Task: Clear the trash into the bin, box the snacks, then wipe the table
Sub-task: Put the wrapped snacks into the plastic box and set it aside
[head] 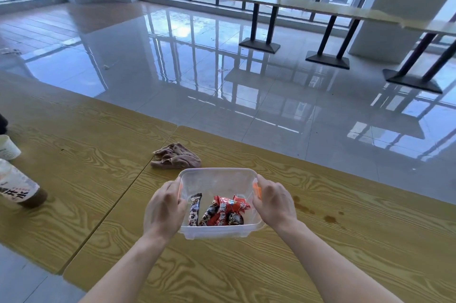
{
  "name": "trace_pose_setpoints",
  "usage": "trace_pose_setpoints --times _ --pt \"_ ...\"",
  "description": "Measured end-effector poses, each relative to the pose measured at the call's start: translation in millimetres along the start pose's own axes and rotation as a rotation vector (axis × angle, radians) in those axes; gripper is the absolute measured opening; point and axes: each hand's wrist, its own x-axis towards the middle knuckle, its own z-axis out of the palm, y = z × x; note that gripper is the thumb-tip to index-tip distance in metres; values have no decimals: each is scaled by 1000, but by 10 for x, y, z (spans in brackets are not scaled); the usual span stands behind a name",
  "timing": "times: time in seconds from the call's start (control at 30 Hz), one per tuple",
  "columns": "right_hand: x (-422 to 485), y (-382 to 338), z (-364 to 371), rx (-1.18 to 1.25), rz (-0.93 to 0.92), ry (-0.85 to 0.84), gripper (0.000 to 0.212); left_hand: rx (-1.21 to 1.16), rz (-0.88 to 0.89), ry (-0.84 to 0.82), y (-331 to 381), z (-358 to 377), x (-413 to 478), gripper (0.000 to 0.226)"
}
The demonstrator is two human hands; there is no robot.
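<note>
Wooden table carries the clear box, long axis near-to-far; my left hand and right hand grip its sides, snacks inside.

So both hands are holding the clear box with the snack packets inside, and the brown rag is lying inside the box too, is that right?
Not quite. The head view shows the brown rag lying on the table, just beyond the clear box's far rim, not inside it. The rest holds: the left hand and right hand grip the box's sides, and the snack packets are inside.
</note>
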Motion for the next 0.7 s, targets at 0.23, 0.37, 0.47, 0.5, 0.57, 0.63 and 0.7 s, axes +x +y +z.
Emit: trace_pose_setpoints --times 0.23,0.37,0.47,0.5,0.57,0.63,0.7 --pt "-182 331 -315 -30 107 107 12 -33 147 -71 454 121 147 44" --pt "-359 506 -497 -47 214 166 17 -47 261 -117 700 246 257 42" --pt "-522 641 -624 -63 315 213 18 -67 347 -148 918 350 337 41" --pt "-579 695 -667 -77 351 222 16 -76 375 -157 1006 388 354 42" --pt "-691 818 -752 -104 426 230 13 -96 428 -179 1201 463 364 41" --pt "-802 964 -842 -129 489 247 14 -112 462 -200 1414 541 352 37" --pt "-905 1136 -931 -142 521 268 17 -126 490 -223 1632 634 336 33"
